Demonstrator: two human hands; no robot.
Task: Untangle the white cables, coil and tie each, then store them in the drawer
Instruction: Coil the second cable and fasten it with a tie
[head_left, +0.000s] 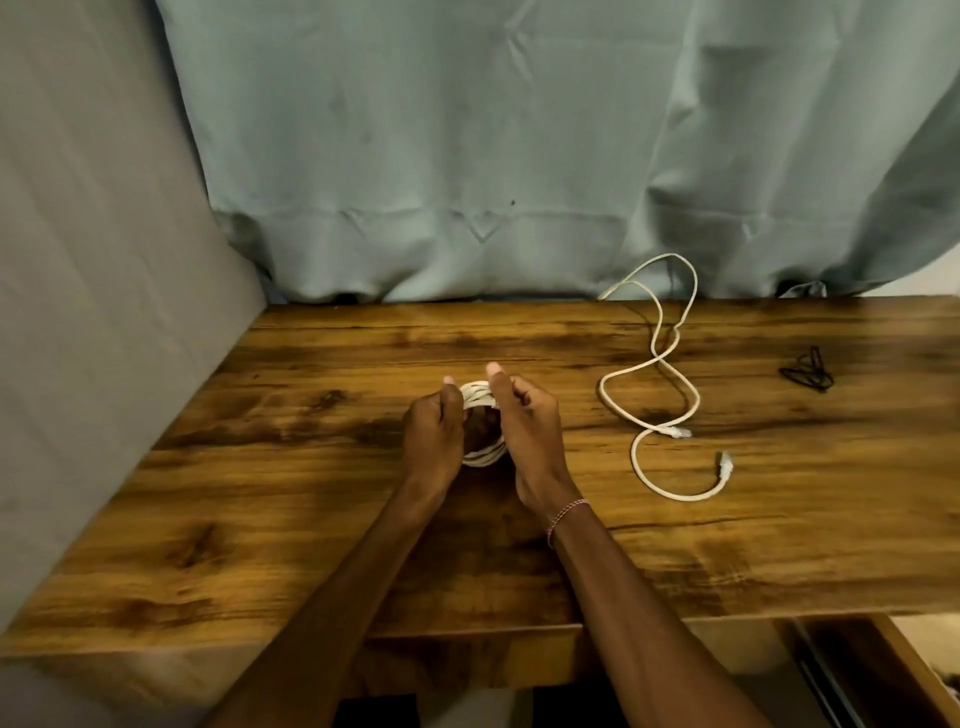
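Over the middle of the desk (311, 519), the left hand (434, 434) and right hand (530, 431) grip the coiled white cable (480, 396), fingers (519, 395) pinching its top loops; hold the turns flat and even so none springs loose before tying.

Bare forearms, no sleeves; a red-and-white thread bracelet (565, 514) circles the right wrist.

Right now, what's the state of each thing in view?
Coiled white cable, wound up, gripped by both hands, no tie visible.
Left hand, gripping the coil.
Right hand, gripping the coil.
Loose white cable, uncoiled, sprawled on the table, both plugs free.
Black ties, lying unused at the table's right.
Drawer, open at lower right.
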